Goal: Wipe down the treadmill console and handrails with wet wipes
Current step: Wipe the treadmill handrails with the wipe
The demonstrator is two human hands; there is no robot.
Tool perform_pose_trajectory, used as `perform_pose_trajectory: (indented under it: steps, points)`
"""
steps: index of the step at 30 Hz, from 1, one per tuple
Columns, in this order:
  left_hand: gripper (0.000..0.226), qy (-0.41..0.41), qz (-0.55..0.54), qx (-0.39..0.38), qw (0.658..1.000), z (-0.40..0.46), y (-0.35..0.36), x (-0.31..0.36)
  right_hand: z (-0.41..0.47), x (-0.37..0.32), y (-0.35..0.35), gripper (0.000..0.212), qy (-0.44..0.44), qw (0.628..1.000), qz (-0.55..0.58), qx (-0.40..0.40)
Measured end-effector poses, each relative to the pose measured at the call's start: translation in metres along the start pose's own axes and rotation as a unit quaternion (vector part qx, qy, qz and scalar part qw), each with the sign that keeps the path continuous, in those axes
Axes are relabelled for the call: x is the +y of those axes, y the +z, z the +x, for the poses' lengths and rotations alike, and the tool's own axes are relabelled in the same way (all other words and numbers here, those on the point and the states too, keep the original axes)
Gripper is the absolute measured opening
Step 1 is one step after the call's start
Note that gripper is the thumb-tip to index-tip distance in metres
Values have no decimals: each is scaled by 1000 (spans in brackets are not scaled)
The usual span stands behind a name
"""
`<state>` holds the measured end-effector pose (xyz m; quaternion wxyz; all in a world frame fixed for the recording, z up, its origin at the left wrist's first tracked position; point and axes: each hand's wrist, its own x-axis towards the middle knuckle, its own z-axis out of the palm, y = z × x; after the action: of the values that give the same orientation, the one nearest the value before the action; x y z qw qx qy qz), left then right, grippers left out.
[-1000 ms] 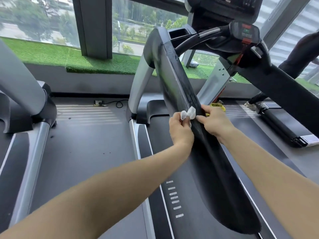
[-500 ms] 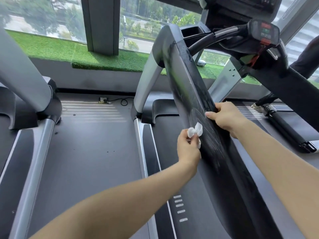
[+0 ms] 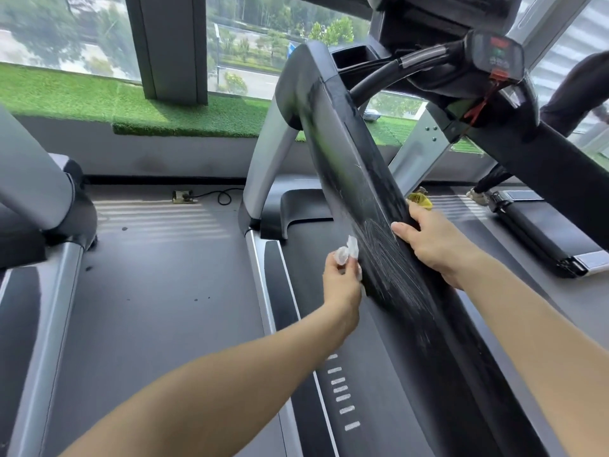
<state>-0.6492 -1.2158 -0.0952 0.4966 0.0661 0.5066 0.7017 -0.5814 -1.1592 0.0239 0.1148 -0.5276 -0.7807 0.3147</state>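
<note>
the left hand [image 3: 342, 282] pinches a crumpled white wet wipe [image 3: 346, 253] between thumb and fingertips, held against the left edge of the broad black handrail [image 3: 379, 225], which slopes from the far upper middle down to the near right. the right hand [image 3: 431, 245] grasps the same rail from its right side, thumb lying on the top face and the fingers curled over the far edge, out of sight. pale streaks mark the rail's top face between and just near of the two hands. left of the rail, the belt [image 3: 329, 324] and its silver side strip [image 3: 263, 291] run near to far with open floor [image 3: 158, 275] beyond them, up to the neighbouring treadmill [image 3: 43, 225] at the left edge, which is cut off by the frame. right of the rail the space is tighter: a second black rail [image 3: 543, 173] crosses from the console [image 3: 494, 57] toward the right edge. the console itself is cut off at the top, its small panel of red and green marks too blurred to read. something yellow [image 3: 420, 199] peeks out just beyond the right hand, mostly hidden by the rail. at the far right, a dark-clothed person [image 3: 573, 100] is partly cut off. the rail's near end runs out of the frame at the bottom.
</note>
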Motion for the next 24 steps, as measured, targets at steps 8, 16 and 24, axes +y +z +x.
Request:
perform_pose_trajectory:
  steps: [8, 16, 24]
  points:
    - [7, -1, 24, 33, 999, 81, 14, 39, 3, 2, 1, 47, 11, 1000, 5, -8]
    - [13, -1, 33, 7, 999, 120, 13, 49, 3, 3, 1, 63, 18, 1000, 14, -13]
    - [26, -46, -4, -6, 999, 93, 10, 33, 0, -4, 0, 63, 7, 1000, 21, -12]
